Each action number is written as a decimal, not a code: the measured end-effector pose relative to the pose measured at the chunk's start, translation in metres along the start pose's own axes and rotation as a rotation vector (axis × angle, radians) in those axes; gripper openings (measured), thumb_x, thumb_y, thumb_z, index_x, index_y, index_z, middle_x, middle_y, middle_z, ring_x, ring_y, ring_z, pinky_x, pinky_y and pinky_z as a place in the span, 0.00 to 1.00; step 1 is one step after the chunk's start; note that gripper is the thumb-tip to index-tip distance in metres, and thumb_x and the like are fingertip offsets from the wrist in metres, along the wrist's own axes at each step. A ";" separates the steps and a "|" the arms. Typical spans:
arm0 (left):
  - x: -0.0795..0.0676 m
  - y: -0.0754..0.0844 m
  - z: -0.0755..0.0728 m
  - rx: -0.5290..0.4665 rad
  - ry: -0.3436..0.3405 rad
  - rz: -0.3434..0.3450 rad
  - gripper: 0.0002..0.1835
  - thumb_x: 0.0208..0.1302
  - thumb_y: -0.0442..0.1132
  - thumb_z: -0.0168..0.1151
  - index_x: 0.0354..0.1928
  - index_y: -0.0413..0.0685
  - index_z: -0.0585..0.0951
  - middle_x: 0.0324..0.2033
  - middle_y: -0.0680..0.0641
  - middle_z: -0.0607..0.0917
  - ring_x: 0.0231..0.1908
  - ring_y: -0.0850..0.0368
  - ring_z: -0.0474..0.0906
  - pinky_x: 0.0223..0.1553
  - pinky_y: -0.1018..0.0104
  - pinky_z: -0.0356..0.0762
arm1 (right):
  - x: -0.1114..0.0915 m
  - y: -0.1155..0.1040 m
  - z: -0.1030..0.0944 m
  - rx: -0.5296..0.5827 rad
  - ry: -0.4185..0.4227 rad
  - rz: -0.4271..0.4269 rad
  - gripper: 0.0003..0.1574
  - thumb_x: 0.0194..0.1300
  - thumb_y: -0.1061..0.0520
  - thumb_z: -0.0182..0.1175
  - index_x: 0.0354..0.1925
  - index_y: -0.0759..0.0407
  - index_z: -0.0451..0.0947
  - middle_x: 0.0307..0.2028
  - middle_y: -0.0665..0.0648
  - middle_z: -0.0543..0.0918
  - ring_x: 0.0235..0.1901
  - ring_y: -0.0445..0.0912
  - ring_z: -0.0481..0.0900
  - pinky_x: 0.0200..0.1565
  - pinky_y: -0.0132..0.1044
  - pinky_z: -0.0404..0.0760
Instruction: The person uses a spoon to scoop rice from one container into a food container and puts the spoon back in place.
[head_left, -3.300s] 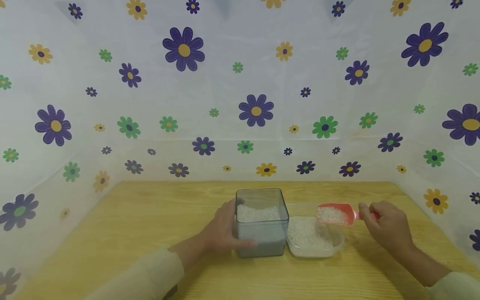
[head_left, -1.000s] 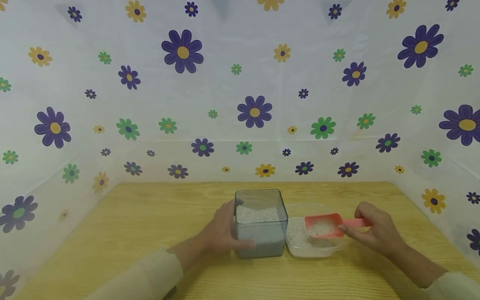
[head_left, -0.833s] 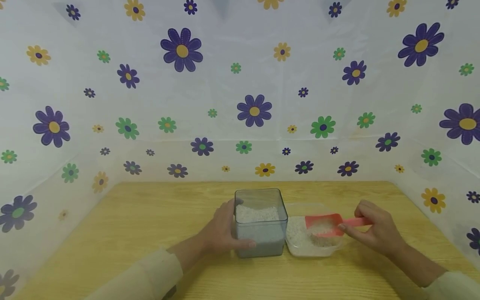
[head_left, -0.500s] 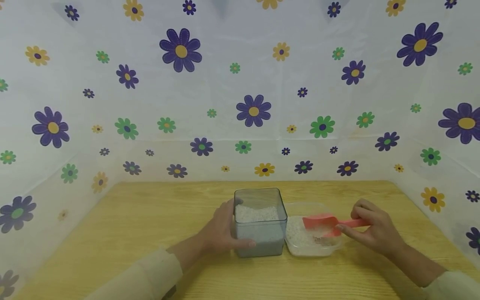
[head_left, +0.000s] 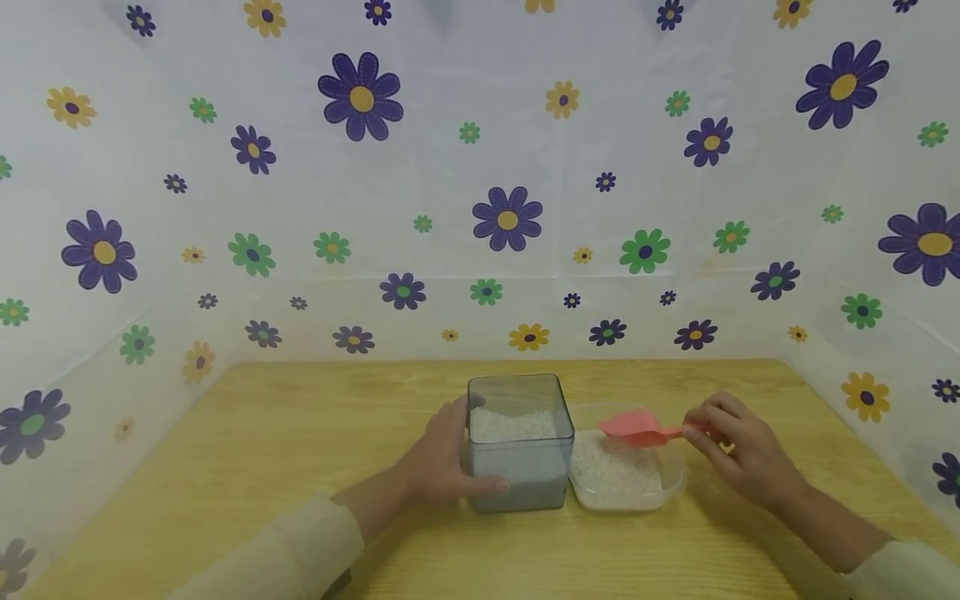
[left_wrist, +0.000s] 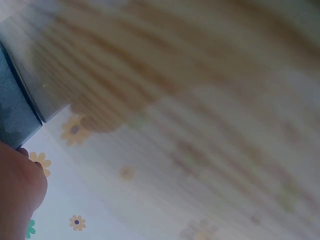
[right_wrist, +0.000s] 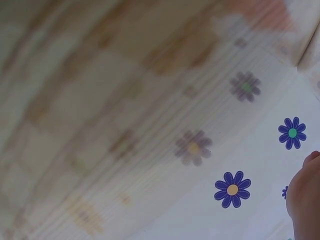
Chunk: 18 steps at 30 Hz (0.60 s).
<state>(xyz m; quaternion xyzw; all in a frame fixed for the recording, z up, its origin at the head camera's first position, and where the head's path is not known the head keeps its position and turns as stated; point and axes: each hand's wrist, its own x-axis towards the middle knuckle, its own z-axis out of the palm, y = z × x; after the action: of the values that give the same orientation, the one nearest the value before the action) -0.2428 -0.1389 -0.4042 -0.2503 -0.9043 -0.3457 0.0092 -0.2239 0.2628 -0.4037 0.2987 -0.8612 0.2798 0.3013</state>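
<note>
A see-through grey square container, partly filled with white rice, stands upright on the table. My left hand grips its left side, thumb across the front; the other fingers are mostly hidden behind it. Right beside it is a clear shallow plastic tub of rice. Over the back of that tub, a pink scoop is turned over, its underside facing up. My right hand pinches the scoop's handle. In the wrist views, only parts of the left hand and right hand show.
The wooden table extends around both containers. A white flower-printed sheet encloses the table at the back and on both sides.
The scoop, earlier level and full of rice, has come down over the clear tub, tipped over and emptied there, then lifted slightly. My left hand stays on the grey container.
</note>
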 end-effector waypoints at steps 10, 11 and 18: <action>0.001 0.000 -0.001 0.007 0.007 -0.002 0.56 0.33 0.74 0.67 0.65 0.59 0.56 0.57 0.56 0.67 0.58 0.57 0.62 0.60 0.49 0.62 | 0.002 -0.002 0.000 0.026 0.010 -0.052 0.20 0.55 0.75 0.59 0.37 0.52 0.79 0.37 0.47 0.68 0.35 0.32 0.61 0.30 0.23 0.65; 0.002 0.001 -0.001 0.006 0.010 -0.002 0.56 0.33 0.74 0.67 0.65 0.59 0.56 0.57 0.56 0.67 0.57 0.57 0.62 0.60 0.49 0.62 | 0.002 -0.002 0.000 0.029 0.011 -0.050 0.20 0.55 0.76 0.58 0.37 0.53 0.79 0.38 0.48 0.67 0.36 0.33 0.61 0.31 0.23 0.64; 0.002 -0.001 -0.001 0.014 0.013 0.006 0.55 0.34 0.73 0.67 0.64 0.59 0.57 0.55 0.56 0.68 0.55 0.57 0.63 0.58 0.50 0.64 | 0.003 -0.002 0.000 0.020 0.072 -0.078 0.22 0.50 0.80 0.57 0.35 0.57 0.79 0.43 0.55 0.68 0.43 0.37 0.62 0.39 0.19 0.64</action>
<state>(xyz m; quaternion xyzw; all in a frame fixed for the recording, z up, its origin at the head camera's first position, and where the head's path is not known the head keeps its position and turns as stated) -0.2449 -0.1392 -0.4040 -0.2509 -0.9058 -0.3411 0.0179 -0.2239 0.2605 -0.4009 0.3249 -0.8345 0.2871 0.3400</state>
